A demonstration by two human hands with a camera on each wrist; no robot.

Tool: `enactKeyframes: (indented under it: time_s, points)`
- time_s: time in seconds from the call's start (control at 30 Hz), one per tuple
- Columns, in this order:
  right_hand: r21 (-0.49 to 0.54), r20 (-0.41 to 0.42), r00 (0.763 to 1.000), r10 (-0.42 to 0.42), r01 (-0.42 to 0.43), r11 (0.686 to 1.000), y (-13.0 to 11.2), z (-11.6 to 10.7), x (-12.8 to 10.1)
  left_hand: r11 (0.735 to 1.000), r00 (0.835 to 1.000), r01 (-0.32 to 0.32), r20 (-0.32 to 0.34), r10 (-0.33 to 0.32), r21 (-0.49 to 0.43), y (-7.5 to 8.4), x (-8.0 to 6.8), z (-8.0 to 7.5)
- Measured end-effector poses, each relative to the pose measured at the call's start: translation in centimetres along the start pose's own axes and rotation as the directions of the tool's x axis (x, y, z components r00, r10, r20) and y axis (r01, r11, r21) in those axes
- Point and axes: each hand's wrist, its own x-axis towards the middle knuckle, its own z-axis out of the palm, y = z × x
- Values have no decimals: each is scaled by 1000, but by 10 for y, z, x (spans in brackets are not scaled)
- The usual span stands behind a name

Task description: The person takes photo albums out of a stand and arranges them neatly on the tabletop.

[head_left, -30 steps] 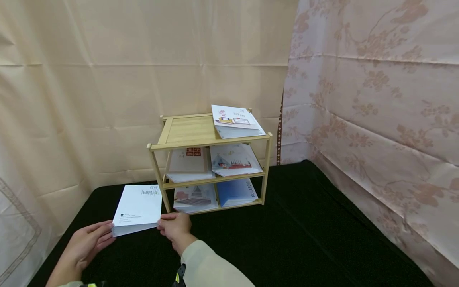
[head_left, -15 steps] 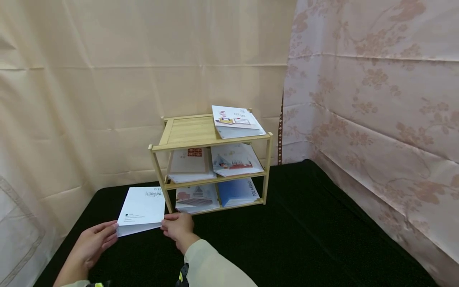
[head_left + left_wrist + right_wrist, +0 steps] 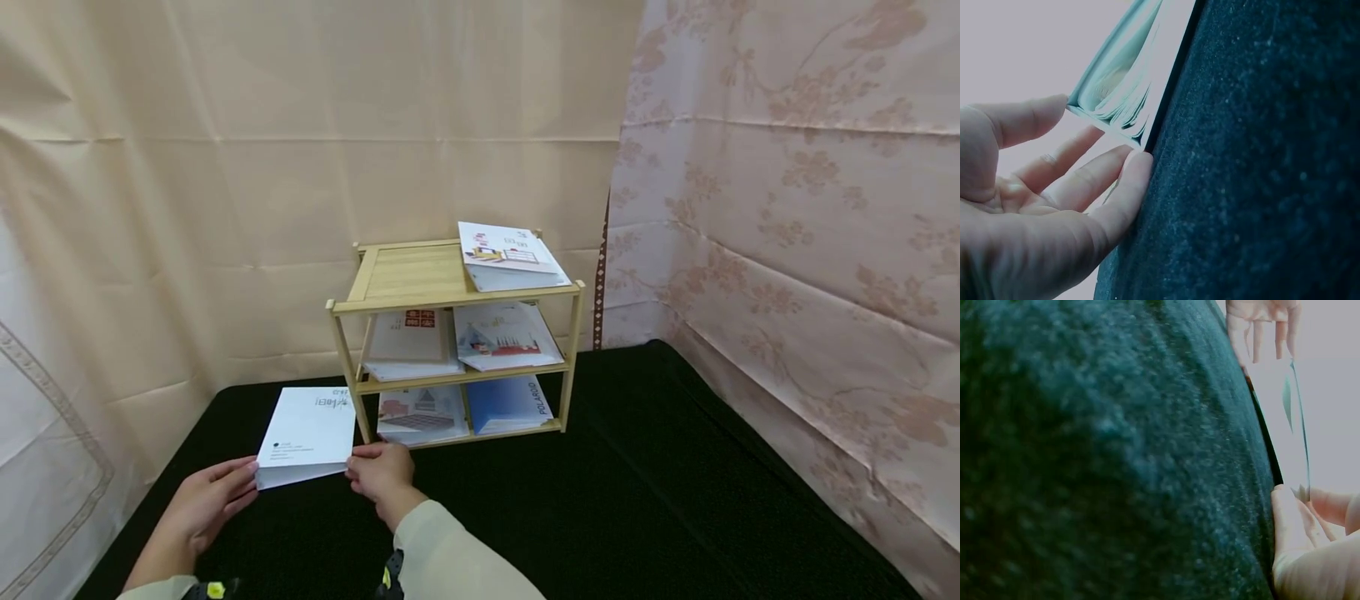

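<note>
1. Booklet (image 3: 306,429): just left of the rack (image 3: 408,275), long axis running front to back, thick end pointing frontward.
2. Left hand (image 3: 210,502) pinches its near left corner; right hand (image 3: 384,477), the near right.

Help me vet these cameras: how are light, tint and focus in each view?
Head: even light, white booklet sharply outlined, dark cloth nearly black. Left wrist: bluish cast, upper left washed out. Right wrist: similar cast, blurred cloth, booklet nearly blown out.
</note>
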Motion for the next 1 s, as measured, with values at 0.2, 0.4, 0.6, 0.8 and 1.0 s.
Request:
enactKeyframes:
  time_s: [0.2,0.4,0.6,0.8,1.0]
  points:
    - [4,1,1000,1,-1,1000,-4,-1,-2,1000,1000,-8,0,8,-6,1,0,0]
    - [-13,-10,1000,4,-5,1000,-1,-1,-2,1000,1000,1,2,-1,-24,-1,0,-1]
    - [-11,2,1000,-10,10,1000,1,-3,-2,1000,1000,-1,1,1,-25,-2,0,-1]
    - [-5,16,1000,-27,27,1000,0,-5,-2,999,1000,-2,3,2,-32,0,-1,0]
    - [-64,44,997,-56,59,996,0,-7,-7,1000,1000,16,1,-16,-25,2,-3,0]
